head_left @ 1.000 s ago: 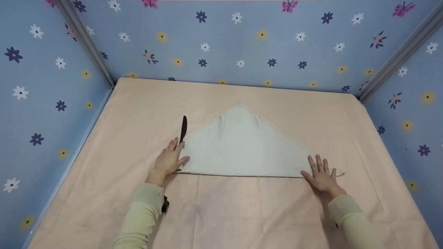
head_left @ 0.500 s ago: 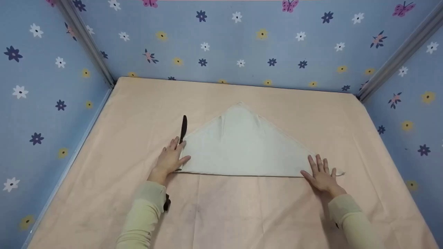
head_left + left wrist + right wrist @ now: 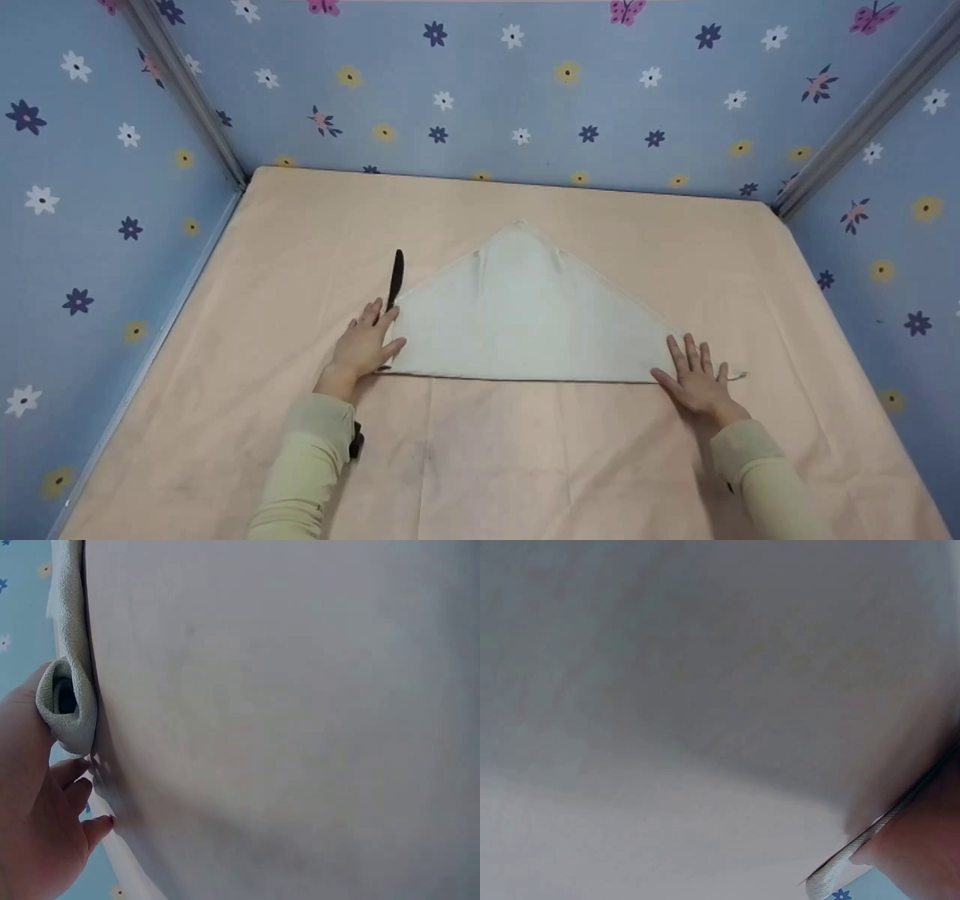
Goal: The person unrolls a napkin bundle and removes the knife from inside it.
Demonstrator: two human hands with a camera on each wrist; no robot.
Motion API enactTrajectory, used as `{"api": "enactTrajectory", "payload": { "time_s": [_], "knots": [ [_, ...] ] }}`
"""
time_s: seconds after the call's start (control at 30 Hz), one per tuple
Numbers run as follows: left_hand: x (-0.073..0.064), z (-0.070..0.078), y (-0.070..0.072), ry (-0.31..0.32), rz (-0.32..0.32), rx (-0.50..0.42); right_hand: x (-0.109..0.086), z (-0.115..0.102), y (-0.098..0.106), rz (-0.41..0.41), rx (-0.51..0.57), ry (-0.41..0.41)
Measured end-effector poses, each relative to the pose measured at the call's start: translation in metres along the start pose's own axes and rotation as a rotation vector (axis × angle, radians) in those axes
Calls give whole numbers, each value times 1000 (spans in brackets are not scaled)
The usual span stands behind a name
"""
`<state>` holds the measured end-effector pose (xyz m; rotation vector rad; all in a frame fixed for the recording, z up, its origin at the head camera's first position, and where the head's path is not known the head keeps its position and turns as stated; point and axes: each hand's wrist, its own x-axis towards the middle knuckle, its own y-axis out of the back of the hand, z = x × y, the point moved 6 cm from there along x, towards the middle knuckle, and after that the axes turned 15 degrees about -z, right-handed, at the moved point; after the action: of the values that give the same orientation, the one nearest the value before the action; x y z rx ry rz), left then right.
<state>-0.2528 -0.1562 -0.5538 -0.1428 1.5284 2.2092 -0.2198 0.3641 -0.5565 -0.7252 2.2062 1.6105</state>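
Observation:
A pale cloth napkin lies folded on the table, its point facing the far side and its straight edge facing me. At its left end a dark, slim table knife sticks out past the cloth; the hand and the fold hide its middle. In the left wrist view the napkin's end forms a rounded fold with something dark inside. My left hand rests on this end, thumb on the cloth and fingers extended beside the knife. My right hand lies with spread, straight fingers on the napkin's right end.
A peach tablecloth with light creases covers the table. Blue flowered panels stand at the back and both sides, with grey metal posts at the corners. A black device sits at the left wrist.
My left hand has shifted very slightly left, its thumb drawing back a little over the cloth. The right hand stays in place, and the napkin looks nearly the same.

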Motion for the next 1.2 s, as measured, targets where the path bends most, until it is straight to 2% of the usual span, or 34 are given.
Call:
{"api": "enactTrajectory", "payload": {
  "time_s": [1.2],
  "knots": [
    [-10,-14,7,2,-23,-41,1,1,0,19,-3,8]
  ]
}}
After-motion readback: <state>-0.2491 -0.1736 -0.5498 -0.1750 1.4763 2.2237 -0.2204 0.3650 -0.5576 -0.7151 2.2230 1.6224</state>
